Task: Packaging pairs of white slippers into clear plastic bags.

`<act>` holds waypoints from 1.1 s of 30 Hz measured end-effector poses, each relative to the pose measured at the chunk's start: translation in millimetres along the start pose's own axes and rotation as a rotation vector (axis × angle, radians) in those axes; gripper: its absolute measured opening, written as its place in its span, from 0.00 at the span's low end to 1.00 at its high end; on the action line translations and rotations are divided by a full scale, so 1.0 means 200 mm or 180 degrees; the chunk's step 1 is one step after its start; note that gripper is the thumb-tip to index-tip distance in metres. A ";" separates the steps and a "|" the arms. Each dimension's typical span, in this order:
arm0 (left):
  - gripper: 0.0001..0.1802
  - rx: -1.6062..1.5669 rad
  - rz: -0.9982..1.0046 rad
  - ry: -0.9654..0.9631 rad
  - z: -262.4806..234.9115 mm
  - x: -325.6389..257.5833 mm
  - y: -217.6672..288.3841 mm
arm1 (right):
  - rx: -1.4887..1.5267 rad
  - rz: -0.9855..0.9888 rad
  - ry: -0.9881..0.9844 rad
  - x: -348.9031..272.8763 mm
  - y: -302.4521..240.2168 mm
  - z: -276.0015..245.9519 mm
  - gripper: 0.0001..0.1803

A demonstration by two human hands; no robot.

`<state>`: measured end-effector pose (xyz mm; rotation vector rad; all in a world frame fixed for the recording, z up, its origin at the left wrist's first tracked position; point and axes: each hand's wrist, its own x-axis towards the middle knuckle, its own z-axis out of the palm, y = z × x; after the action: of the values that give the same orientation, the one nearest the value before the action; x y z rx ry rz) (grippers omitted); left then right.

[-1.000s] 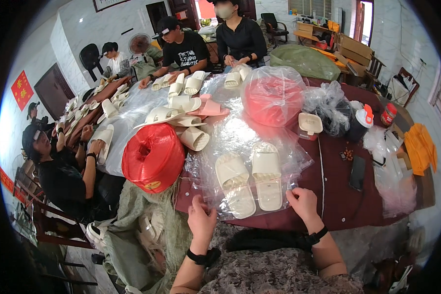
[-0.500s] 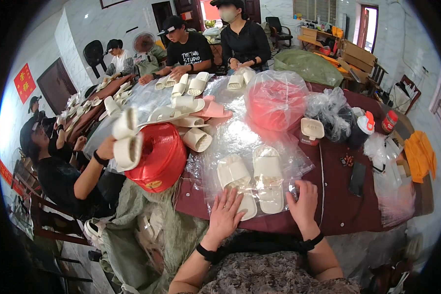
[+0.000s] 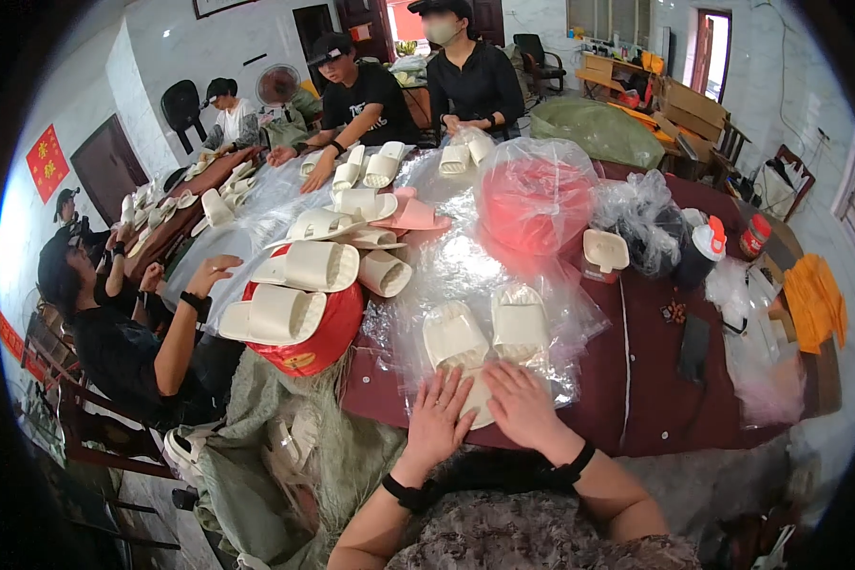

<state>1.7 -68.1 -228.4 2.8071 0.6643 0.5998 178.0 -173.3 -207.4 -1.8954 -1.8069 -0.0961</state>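
A pair of cream slide slippers lies side by side in front of me, on or inside a clear plastic bag (image 3: 565, 366); I cannot tell which. My left hand (image 3: 437, 410) is open, laid flat with spread fingers at the heel end of the left slipper (image 3: 453, 334). Flat over the sole of the right slipper (image 3: 520, 323) rests my right hand (image 3: 522, 404), open, its fingers stretched out and covering much of the heel part. Both hands are close together, and neither grips anything.
To the left, two cream slippers (image 3: 274, 316) lie on a red plastic-wrapped roll (image 3: 337, 328), near a co-worker's hand (image 3: 209, 275). Beyond are more slippers and a pink one (image 3: 414, 211). Right are a bagged red bundle (image 3: 527, 204), a tumbler (image 3: 703, 249) and a phone (image 3: 693, 348).
My right hand has moved left from the bag's edge onto the right slipper. The co-worker at left has set two slippers on the red roll and let go. A person at the back reaches farther out.
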 end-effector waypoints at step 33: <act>0.50 -0.1605 -0.2512 0.0842 -0.13 -0.10 -0.05 | 0.0075 0.0605 0.0202 -0.10 0.06 -0.07 0.27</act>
<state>-28.7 -65.9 -214.1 1.8104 1.3409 0.8155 190.6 -197.1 -206.8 -2.0135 -1.5715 -0.0668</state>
